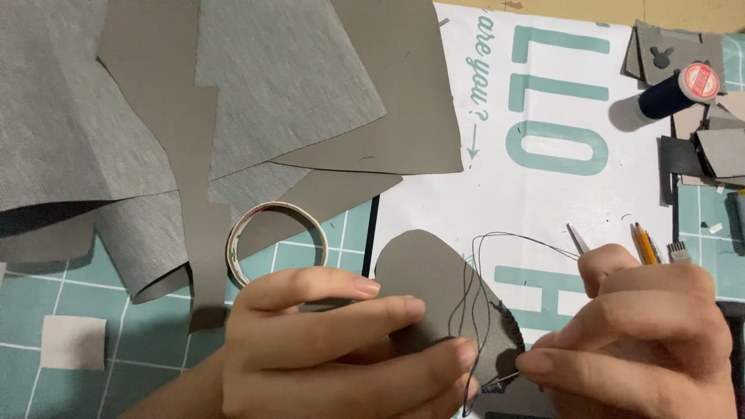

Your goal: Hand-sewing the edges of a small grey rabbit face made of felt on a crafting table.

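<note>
Down at the near edge of the counter, both hands are working on a rounded piece of grey-brown material [438, 291], which is lying partly on a white printed sheet [543, 194] and partly under the fingers. The left hand [334, 345] is pressing flat on the piece's left side, its fingers stretched out and lying together across it, the tips reaching toward the middle. The right hand [636, 341] is pinching a thin needle [504, 379] between thumb and forefinger, just at the piece's lower right edge, where a row of dark stitches is showing. A dark thread [497, 248] is looping up from the needle over the piece and across the white sheet.

Just beyond the left hand's fingers a roll of tape [277, 242] is standing on its edge on the teal cutting mat [46, 287], touching a long strip of the same grey-brown stuff. Large grey fabric sheets [155, 101] are overlapping across the far left. A small pale square patch [74, 342] is lying on the mat at the left. At the far right a spool of dark thread [671, 91] is lying on its side near a heap of grey scraps [706, 147], and yellow pencils [644, 242] are poking out just behind the right hand.
</note>
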